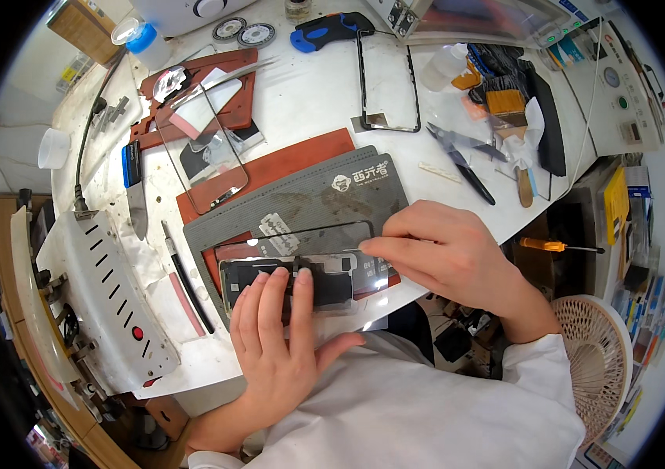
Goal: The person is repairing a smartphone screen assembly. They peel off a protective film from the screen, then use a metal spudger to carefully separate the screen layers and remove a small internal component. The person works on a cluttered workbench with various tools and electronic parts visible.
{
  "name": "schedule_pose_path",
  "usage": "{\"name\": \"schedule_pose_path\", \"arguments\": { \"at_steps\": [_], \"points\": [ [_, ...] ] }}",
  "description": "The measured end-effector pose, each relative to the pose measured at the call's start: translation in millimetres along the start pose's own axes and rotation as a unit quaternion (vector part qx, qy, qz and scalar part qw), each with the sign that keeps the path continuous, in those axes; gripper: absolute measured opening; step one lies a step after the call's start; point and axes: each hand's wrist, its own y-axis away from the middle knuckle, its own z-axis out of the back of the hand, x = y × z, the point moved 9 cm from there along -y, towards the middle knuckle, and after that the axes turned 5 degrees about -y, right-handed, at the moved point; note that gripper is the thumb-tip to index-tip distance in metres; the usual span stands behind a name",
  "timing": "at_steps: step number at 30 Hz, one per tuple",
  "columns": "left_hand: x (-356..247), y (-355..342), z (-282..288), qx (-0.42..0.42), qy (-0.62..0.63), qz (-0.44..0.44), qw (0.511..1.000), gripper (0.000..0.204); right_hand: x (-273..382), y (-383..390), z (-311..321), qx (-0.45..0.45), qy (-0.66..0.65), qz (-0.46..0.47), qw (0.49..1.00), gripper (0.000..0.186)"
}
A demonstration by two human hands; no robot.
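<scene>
— Two hands on one phone [301, 277]?
— Yes. It lies on the grey mat [363, 195], at the table's [309, 94] near edge. The left hand [281, 336] presses it flat, fingers straight and together, likely so it can't slide.
— And the right hand [446, 254]?
— Fingers pinched shut on a thin tool [354, 249], tip at the phone's upper edge, held low, probably for control

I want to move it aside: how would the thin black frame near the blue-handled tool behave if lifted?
The thin black frame is probably very light and floppy, being only a narrow open outline. It likely bends or snaps easily. Lying flat, it should slide, not roll.
</scene>
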Motion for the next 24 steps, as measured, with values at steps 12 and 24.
{"name": "schedule_pose_path", "arguments": {
  "at_steps": [12,24],
  "points": [
    [-5,-17,-1,0.111,0.008,-0.142,0.984,0.095,2,-5,-3,0.002,-0.017,0.0,1.0,0.031],
    [-6,-18,-1,0.103,0.009,-0.127,0.986,0.087,0,-3,-3,0.009,-0.017,0.0,1.0,0.029]
  ]
}}
